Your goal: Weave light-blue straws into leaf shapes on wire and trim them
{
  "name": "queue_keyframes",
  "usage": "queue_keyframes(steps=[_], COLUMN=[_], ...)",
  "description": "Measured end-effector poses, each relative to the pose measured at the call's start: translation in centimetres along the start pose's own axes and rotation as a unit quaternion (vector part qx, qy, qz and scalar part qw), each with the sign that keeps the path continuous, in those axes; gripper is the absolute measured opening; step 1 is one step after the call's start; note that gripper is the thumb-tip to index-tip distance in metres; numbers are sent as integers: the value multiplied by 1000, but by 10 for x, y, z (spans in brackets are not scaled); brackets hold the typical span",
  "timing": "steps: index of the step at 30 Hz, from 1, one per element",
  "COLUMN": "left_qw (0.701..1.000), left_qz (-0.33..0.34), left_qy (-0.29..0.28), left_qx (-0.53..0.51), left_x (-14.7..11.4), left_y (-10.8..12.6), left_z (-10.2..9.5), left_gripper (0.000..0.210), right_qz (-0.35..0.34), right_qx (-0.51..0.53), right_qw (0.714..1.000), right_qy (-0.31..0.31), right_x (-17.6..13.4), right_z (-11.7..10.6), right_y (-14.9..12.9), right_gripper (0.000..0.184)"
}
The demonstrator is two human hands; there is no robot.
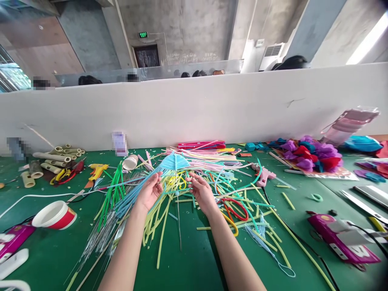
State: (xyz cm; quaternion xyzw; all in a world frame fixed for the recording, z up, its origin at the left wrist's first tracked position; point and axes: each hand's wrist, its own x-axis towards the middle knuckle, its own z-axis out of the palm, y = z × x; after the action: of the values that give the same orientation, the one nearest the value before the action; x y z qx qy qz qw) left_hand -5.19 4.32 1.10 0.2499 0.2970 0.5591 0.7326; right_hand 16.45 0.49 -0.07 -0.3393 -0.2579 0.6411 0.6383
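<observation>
Between my hands is a light-blue fan-shaped piece (174,161) with a thin wire stem (179,222) running down toward me. A small blue knot or bead (177,194) sits partway along the stem. My left hand (150,190), left of the stem, has its fingers curled and fingertips pinched at a thin blue strand (169,175) crossing below the fan. Right of the stem, my right hand (201,193) is pinched near the strand's other end; what lies in its fingertips is too small to make out. Under both hands spreads a pile of pale yellow tubes (151,228).
Blue tubes (130,196) and green tubes (109,202) lie left. A yellow glue gun (97,171), a paper cup (56,215) and bamboo pieces (54,159) stand beyond. At right are a pink glue gun (265,176), a purple power strip (339,238) and scissors (363,208). A white partition (194,113) closes the back.
</observation>
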Motion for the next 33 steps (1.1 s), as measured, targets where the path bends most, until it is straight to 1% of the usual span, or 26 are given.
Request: queue_keyframes(steps=[4,7,10,13,15,17,20,23,25,29,33], left_qw=[1000,998,995,993,990,986,982,984,988,998,999], left_qz=[2,16,34,55,62,58,40,38,42,31,27], left_qy=[8,21,22,-6,-39,-69,-94,-93,-80,-50,-44], left_qx=[7,49,86,101,117,138,157,149,124,35,-2], left_x=[-1,-1,-1,-2,-4,-5,-6,-5,-5,-9,-14], left_y=[1,1,-2,-6,-9,-12,-16,-20,-22,-29,-36], left_z=[2,4,7,10,12,13,13,15,17,27,36], left_gripper=[29,27,30,29,32,33,33,33,35,44,49], right_qz=[11,14,22,26,21,11,9,6,-4,-16,-35], right_qx=[24,21,26,39,35,10,-37,-64,-76,-82,-89], right_qw=[1000,1000,999,998,999,1000,999,998,997,997,995], right_qy=[-8,10,29,35,30,14,-10,-29,-31,-1,2], right_x=[1,2,2,1,2,3,6,6,6,3,-1], right_z=[-3,-3,-4,-5,-8,-11,-14,-13,-10,0,6], right_y=[-2,-4,-7,-10,-11,-9,-4,0,2,4,9], right_gripper=[37,36,34,30,35,43,51,53,57,67,67])
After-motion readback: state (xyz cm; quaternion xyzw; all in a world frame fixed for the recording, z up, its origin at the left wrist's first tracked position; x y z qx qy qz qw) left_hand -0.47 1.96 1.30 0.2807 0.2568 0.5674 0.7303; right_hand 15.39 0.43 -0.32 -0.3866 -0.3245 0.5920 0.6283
